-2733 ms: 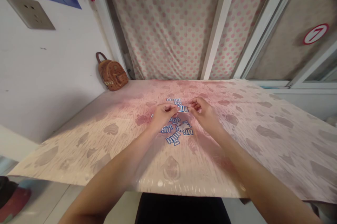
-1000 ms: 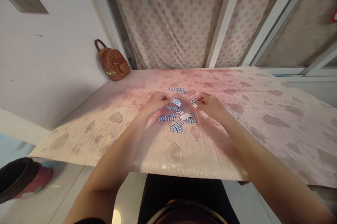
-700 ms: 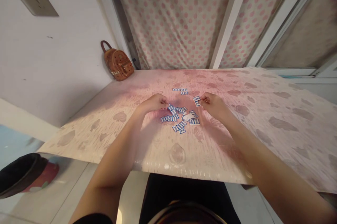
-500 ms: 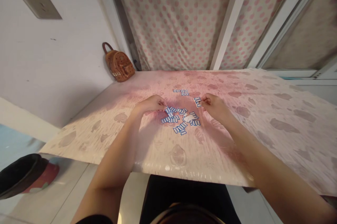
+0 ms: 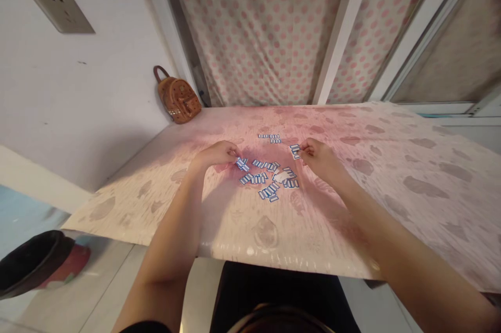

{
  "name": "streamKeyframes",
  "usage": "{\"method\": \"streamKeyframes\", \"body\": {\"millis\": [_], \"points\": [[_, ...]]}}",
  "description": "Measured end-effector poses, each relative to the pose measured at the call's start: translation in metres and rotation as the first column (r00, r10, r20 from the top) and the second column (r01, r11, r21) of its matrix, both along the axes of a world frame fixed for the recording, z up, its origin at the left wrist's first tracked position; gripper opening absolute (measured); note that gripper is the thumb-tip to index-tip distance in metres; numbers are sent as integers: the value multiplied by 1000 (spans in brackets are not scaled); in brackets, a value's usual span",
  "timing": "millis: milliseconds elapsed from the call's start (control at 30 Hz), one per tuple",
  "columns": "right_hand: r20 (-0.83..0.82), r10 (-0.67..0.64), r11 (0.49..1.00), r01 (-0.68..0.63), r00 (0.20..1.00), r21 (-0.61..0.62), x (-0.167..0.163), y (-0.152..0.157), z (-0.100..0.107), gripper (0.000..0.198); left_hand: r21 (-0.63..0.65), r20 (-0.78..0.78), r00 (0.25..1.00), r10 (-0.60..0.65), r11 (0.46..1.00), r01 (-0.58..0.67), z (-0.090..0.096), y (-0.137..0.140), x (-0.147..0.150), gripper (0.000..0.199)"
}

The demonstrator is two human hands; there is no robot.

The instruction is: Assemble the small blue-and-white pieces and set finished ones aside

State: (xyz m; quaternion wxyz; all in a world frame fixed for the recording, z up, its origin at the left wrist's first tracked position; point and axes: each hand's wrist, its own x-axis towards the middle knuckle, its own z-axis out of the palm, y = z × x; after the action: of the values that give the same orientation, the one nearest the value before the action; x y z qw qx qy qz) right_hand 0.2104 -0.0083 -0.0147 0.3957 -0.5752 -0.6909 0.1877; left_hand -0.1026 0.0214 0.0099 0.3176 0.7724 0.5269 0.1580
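Observation:
My left hand (image 5: pixel 228 153) pinches a small white piece with blue outlines (image 5: pixel 242 164) at its edge, just left of the pile. My right hand (image 5: pixel 312 151) has thumb and fingers closed on another flat blue-edged white piece (image 5: pixel 295 152), printed with short bars. Between and below the hands lies a loose pile of similar pieces (image 5: pixel 258 178), several overlapping at different angles. A crumpled-looking white bit (image 5: pixel 280 177) sits among them. Farther back, a few pieces (image 5: pixel 269 137) lie in two short rows. What is printed on them is too small to read.
A pink patterned cloth (image 5: pixel 266 234) covers the table. At its far left corner a small brown backpack (image 5: pixel 180 99) leans by the wall. Dotted curtains (image 5: pixel 266 30) hang behind the far edge. A dark bin (image 5: pixel 39 262) stands on the floor at left.
My left hand has moved a little left, drawing its blue-edged white piece away from the pile. My right hand stays nearly still with its piece. The view has shifted slightly.

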Motion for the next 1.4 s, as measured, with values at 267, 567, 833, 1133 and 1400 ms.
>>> {"method": "streamKeyframes", "body": {"millis": [267,567,833,1133,1400], "points": [[6,-1,1000,1,1000,16,-1,-2,1,6,54,-132,981,143,989,-137,5,1,-12,24],[-35,10,1000,-9,999,23,0,-1,-2,4,-177,-141,983,119,974,-144,8,1,-37,11],[-54,6,1000,-6,999,0,0,-2,2,2,20,-140,953,268,963,-267,4,6,-37,12],[-31,5,1000,-4,1000,14,-2,-4,4,2,243,60,989,-134,963,116,-11,1,31,26],[-44,8,1000,-8,999,1,-2,-5,5,3,256,15,986,-165,954,156,-30,10,44,17]]}}
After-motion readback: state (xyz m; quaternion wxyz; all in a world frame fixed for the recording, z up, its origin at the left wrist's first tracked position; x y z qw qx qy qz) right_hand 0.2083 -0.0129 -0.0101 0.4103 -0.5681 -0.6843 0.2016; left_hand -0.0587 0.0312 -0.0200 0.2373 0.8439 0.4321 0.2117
